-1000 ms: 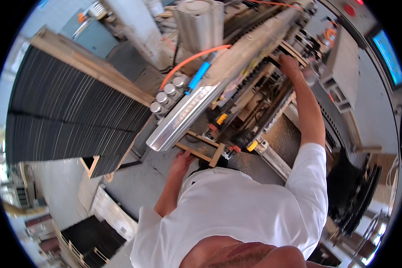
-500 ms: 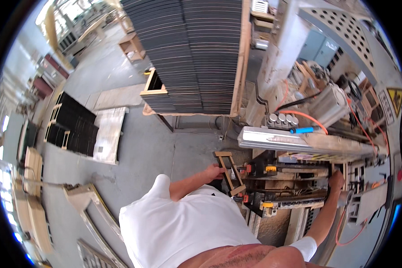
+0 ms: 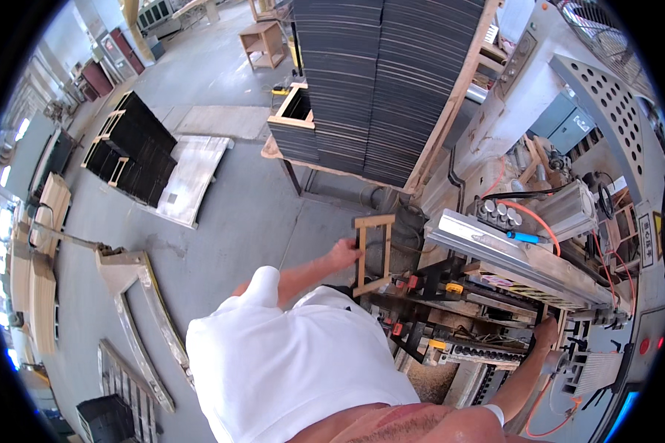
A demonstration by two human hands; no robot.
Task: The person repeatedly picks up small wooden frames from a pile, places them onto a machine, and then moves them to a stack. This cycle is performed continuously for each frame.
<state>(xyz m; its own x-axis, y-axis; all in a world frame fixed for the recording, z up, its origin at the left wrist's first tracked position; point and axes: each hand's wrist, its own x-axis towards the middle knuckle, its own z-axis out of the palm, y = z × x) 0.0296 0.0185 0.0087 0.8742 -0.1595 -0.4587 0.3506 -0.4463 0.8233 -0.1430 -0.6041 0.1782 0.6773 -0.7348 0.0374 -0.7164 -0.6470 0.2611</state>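
My left hand (image 3: 345,253) is closed on one long side of a small rectangular wooden frame (image 3: 388,248), held up beyond the near end of the machine. My right hand (image 3: 547,330) reaches into the machine's far right part, fingers bent down by a dark slot between the rails. What it grips there is hidden. Between my hands lie long rails (image 3: 488,351) with a yellow knob (image 3: 454,288), an orange-red clamp piece (image 3: 397,329) and black brackets. Above them runs a silver beam (image 3: 488,240).
A tall stack of black-edged frames (image 3: 347,96) stands on a pallet table ahead. Another black stack (image 3: 129,151) sits by a pale board (image 3: 192,181) at the left. A metal pallet-jack-like frame (image 3: 137,288) lies on the floor. Orange air hoses (image 3: 528,214) cross the machine.
My left hand has lifted the wooden frame up and away from the clamps, turning it more upright. The right hand stays in the machine. The whole view has shifted and tilted.
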